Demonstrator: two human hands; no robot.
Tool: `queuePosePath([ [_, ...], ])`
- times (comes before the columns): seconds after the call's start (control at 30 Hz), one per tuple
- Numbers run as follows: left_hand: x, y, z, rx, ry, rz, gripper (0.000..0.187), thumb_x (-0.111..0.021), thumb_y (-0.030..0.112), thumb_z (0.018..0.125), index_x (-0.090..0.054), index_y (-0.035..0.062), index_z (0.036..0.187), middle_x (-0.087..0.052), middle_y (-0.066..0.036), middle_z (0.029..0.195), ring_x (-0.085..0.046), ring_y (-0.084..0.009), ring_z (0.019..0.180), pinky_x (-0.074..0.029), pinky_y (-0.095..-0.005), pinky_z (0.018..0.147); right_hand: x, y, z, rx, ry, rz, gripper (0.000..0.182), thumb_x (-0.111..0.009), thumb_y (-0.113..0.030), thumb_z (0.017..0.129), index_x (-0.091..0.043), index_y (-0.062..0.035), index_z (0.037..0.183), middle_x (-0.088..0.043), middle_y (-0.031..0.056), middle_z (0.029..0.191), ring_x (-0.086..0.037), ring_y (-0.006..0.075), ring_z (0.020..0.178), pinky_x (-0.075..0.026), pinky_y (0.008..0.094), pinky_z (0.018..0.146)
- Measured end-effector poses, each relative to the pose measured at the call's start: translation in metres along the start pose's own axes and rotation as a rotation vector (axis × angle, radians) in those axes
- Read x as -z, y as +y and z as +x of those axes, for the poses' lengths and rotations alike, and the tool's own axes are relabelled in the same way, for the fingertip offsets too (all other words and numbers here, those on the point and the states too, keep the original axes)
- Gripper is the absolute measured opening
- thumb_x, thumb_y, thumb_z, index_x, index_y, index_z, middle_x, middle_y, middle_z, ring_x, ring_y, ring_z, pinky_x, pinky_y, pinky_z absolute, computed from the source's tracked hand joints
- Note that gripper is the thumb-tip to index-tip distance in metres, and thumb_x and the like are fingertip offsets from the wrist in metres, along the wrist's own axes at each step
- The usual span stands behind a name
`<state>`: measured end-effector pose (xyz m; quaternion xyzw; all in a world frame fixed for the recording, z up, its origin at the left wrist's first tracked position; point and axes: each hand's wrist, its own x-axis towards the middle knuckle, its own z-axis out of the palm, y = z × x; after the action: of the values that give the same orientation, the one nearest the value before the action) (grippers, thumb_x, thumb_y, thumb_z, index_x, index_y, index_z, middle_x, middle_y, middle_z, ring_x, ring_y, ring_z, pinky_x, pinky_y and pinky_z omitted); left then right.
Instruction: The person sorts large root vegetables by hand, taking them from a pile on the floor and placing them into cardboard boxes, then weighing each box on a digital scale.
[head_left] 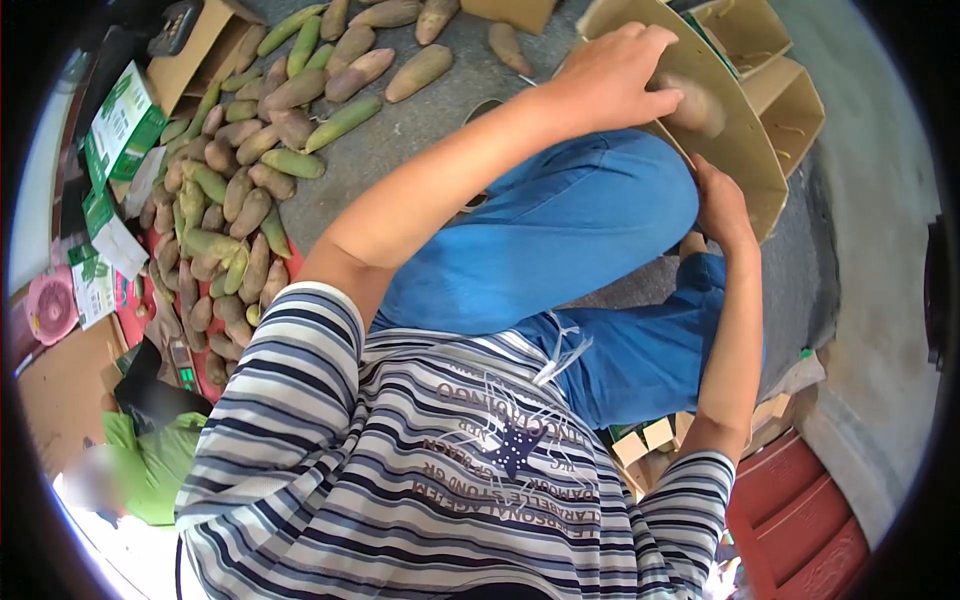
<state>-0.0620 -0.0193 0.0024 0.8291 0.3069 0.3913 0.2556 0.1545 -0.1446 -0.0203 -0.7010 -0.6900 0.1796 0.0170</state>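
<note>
My left hand point(630, 80) reaches over a cardboard box point(765, 190), fingers and thumb spread apart. Just past its thumb, a blurred brown oblong vegetable point(695, 107) shows against the inside of the box, apart from the fingertips. My right hand point(722, 205) grips the near edge of this box beside my raised knee, its fingers partly hidden by the cardboard. To the left, a large pile of elongated brown and green vegetables point(250, 210), cucumber-like in shape, covers the dark floor. One loose brown vegetable point(510, 47) lies near the box.
More open cardboard boxes point(790, 105) stand beyond the held one. Green-and-white cartons point(120, 125) and a small scale with a green display point(183, 365) are at the left, near a person in green point(165, 460). A red plastic crate point(800, 500) sits at lower right, by the wall point(880, 200).
</note>
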Motion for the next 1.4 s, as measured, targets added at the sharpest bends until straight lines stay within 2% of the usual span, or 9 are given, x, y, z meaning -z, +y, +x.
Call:
queuePosePath([
  [0.2, 0.044, -0.066, -0.099, 0.398, -0.142, -0.122, 0.041, -0.063, 0.026, 0.082, -0.055, 0.0024, 0.115, -0.056, -0.015, 0.102, -0.059, -0.0262, 0.087, -0.048, -0.0360, 0.077, 0.001, 0.002, -0.001, -0.007, -0.003, 0.054, 0.022, -0.053, -0.010, 0.083, -0.056, -0.0045, 0.104, -0.062, 0.0232, 0.098, -0.057, 0.0411, 0.096, -0.046, 0.0424, 0.078],
  [0.3, 0.069, -0.125, -0.185, 0.542, -0.278, 0.091, 0.039, -0.063, 0.026, 0.082, -0.056, 0.0017, 0.112, -0.057, -0.017, 0.106, -0.058, -0.0292, 0.093, -0.048, -0.0378, 0.080, 0.002, 0.003, 0.000, -0.012, -0.044, 0.038, 0.035, -0.055, -0.011, 0.081, -0.055, -0.0033, 0.115, -0.062, 0.0240, 0.102, -0.058, 0.0399, 0.099, -0.046, 0.0409, 0.082],
  [0.4, 0.107, -0.175, -0.264, 0.774, -0.441, 0.359, 0.039, -0.063, 0.026, 0.080, -0.057, 0.0028, 0.111, -0.056, -0.019, 0.115, -0.054, -0.0342, 0.106, -0.044, -0.0414, 0.091, 0.001, -0.002, -0.002, -0.003, 0.014, 0.057, 0.027, -0.056, -0.007, 0.084, -0.057, -0.0023, 0.111, -0.062, 0.0243, 0.095, -0.060, 0.0403, 0.090, -0.047, 0.0437, 0.076],
  [0.53, 0.169, -0.212, -0.340, 1.069, -0.441, 0.743, 0.043, -0.063, 0.025, 0.076, -0.054, 0.0052, 0.113, -0.054, -0.019, 0.118, -0.052, -0.0358, 0.109, -0.046, -0.0455, 0.088, -0.014, 0.024, 0.001, -0.009, 0.080, 0.131, 0.032, -0.056, -0.006, 0.083, -0.056, -0.0023, 0.115, -0.062, 0.0246, 0.095, -0.062, 0.0377, 0.089, -0.047, 0.0420, 0.074],
  [0.73, 0.249, -0.260, -0.408, 1.068, -0.610, 1.317, 0.025, -0.050, 0.016, 0.087, -0.052, 0.0133, 0.112, -0.048, -0.007, 0.124, -0.049, -0.0262, 0.111, -0.045, -0.0454, 0.085, 0.001, -0.005, -0.001, -0.086, 0.024, 0.049, 0.033, -0.055, -0.007, 0.084, -0.055, -0.0014, 0.116, -0.062, 0.0230, 0.089, -0.061, 0.0354, 0.080, -0.047, 0.0390, 0.074],
  [0.83, 0.274, -0.274, -0.420, 1.053, -0.659, 1.344, 0.031, -0.047, 0.017, 0.089, -0.048, 0.0146, 0.120, -0.044, -0.007, 0.130, -0.048, -0.0275, 0.114, -0.044, -0.0468, 0.087, 0.001, -0.009, -0.001, -0.062, 0.040, 0.088, 0.031, -0.055, -0.006, 0.084, -0.055, -0.0007, 0.114, -0.061, 0.0225, 0.088, -0.060, 0.0341, 0.077, -0.047, 0.0380, 0.073],
  [0.97, 0.289, -0.278, -0.410, 1.300, -0.741, 1.249, 0.043, -0.048, 0.019, 0.091, -0.038, 0.0142, 0.132, -0.038, -0.009, 0.138, -0.045, -0.0294, 0.121, -0.042, -0.0468, 0.091, -0.001, -0.002, -0.003, -0.074, 0.022, 0.140, 0.030, -0.055, -0.003, 0.083, -0.055, 0.0001, 0.113, -0.062, 0.0224, 0.090, -0.061, 0.0324, 0.077, -0.047, 0.0367, 0.073],
  [1.2, 0.290, -0.293, -0.420, 1.328, -0.901, 1.296, 0.043, -0.058, 0.019, 0.088, -0.041, 0.0156, 0.127, -0.044, -0.010, 0.123, -0.049, -0.0320, 0.113, -0.049, -0.0452, 0.084, -0.002, -0.001, -0.002, -0.104, 0.022, 0.139, 0.032, -0.055, -0.003, 0.083, -0.054, 0.0008, 0.115, -0.062, 0.0228, 0.090, -0.061, 0.0305, 0.075, -0.047, 0.0352, 0.072],
  [1.4, 0.268, -0.293, -0.446, 1.280, -0.708, 1.355, 0.042, -0.064, 0.014, 0.081, -0.044, 0.0127, 0.118, -0.048, -0.009, 0.113, -0.050, -0.0334, 0.105, -0.052, -0.0420, 0.078, 0.004, -0.007, -0.003, -0.087, 0.004, 0.138, 0.033, -0.055, -0.004, 0.083, -0.054, 0.0005, 0.116, -0.061, 0.0233, 0.088, -0.060, 0.0312, 0.073, -0.047, 0.0364, 0.070],
])
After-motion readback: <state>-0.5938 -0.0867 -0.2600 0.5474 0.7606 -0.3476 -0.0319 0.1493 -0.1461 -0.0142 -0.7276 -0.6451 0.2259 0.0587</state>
